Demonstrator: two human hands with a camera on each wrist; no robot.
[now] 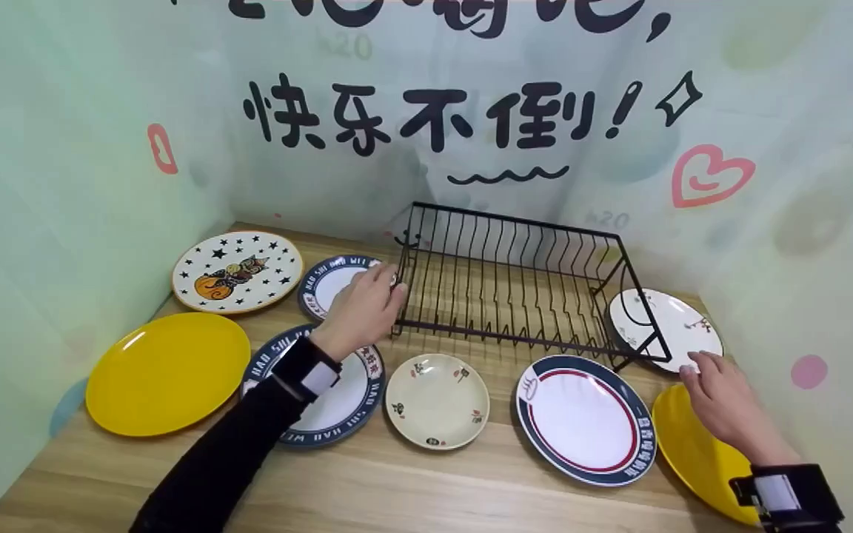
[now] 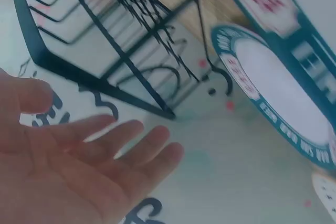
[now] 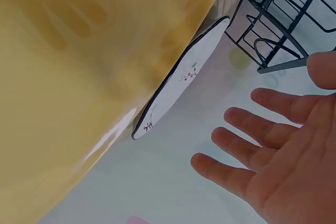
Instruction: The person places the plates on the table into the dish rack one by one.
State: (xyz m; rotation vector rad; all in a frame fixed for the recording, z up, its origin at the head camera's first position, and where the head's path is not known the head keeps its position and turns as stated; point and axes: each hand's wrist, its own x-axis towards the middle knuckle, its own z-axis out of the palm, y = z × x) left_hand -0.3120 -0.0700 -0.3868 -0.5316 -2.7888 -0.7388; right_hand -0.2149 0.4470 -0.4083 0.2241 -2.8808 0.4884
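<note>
My left hand [image 1: 364, 310] is held near the left end of a black wire dish rack [image 1: 508, 333], its fingers extended and nothing held. In the left wrist view the left hand [image 2: 89, 166] shows its palm, with the rack's corner [image 2: 170, 113] just beyond the fingertips; touch cannot be told. Over on the right, my right hand [image 1: 723, 403] hovers above a yellow plate [image 1: 693, 451], near a white plate with a floral sprig [image 1: 682, 333]. Spread, empty fingers [image 3: 236, 148] show in the right wrist view. The rack's slots hold no plates.
Left of the rack lie a cat-and-pumpkin plate [image 1: 263, 289], a yellow oval plate [image 1: 167, 374] and two blue-rimmed plates, one small [image 1: 326, 285], one larger [image 1: 345, 392]. In front are a cream plate [image 1: 437, 400] and a navy-rimmed plate [image 1: 586, 418]. Printed curtains [image 1: 471, 170] enclose the table.
</note>
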